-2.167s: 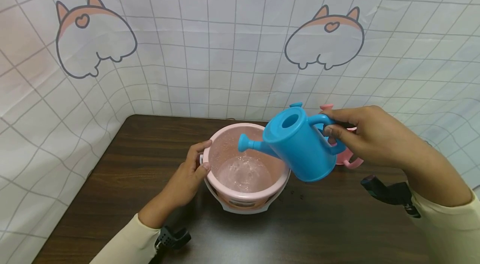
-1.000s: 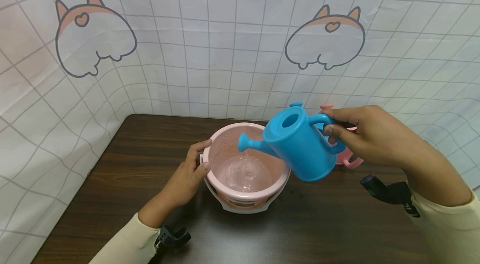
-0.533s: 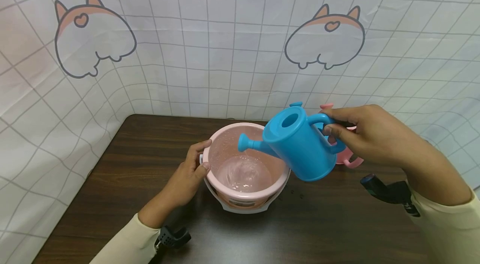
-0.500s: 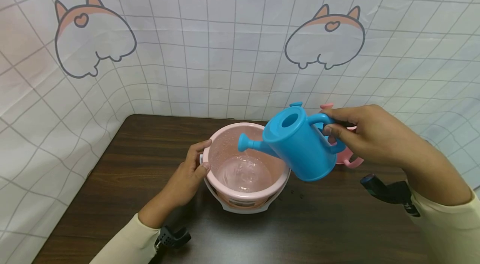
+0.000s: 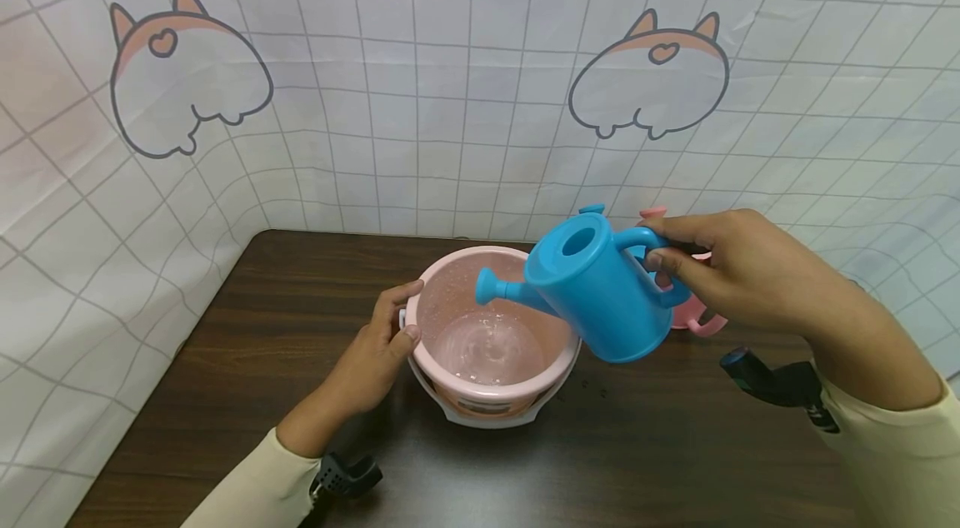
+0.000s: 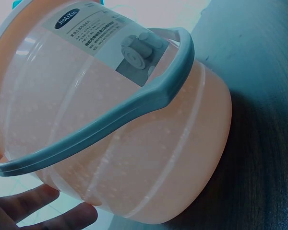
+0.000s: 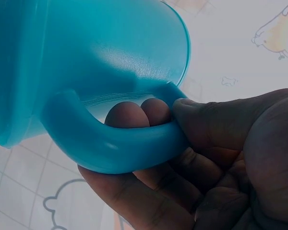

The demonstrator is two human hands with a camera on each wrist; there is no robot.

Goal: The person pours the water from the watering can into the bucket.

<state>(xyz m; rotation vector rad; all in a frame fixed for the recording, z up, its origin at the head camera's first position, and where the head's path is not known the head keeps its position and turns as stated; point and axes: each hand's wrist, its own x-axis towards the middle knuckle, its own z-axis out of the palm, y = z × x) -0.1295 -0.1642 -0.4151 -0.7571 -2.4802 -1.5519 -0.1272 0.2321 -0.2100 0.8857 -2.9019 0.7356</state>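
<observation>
A pink plastic bucket (image 5: 487,391) stands on the table with rippling water (image 5: 491,349) in its bottom. My left hand (image 5: 367,366) holds the bucket's left rim, thumb on top and fingers along the outside. In the left wrist view the bucket's lowered carrying handle (image 6: 129,112) crosses its labelled side. My right hand (image 5: 750,274) grips the handle of a blue watering can (image 5: 607,295), tilted so that its spout (image 5: 491,286) points left over the bucket's opening. Fingers and thumb wrap that handle (image 7: 120,148) in the right wrist view.
Behind the held can, a pink watering can (image 5: 693,316) and another blue piece (image 5: 592,209) are mostly hidden. Water drops (image 5: 592,386) lie on the dark wooden table (image 5: 247,345) right of the bucket. A white gridded curtain (image 5: 420,95) hangs along the back and sides.
Ripples on the water in the bucket keep shifting shape. Both hands, the bucket and the tilted watering can stay practically in place.
</observation>
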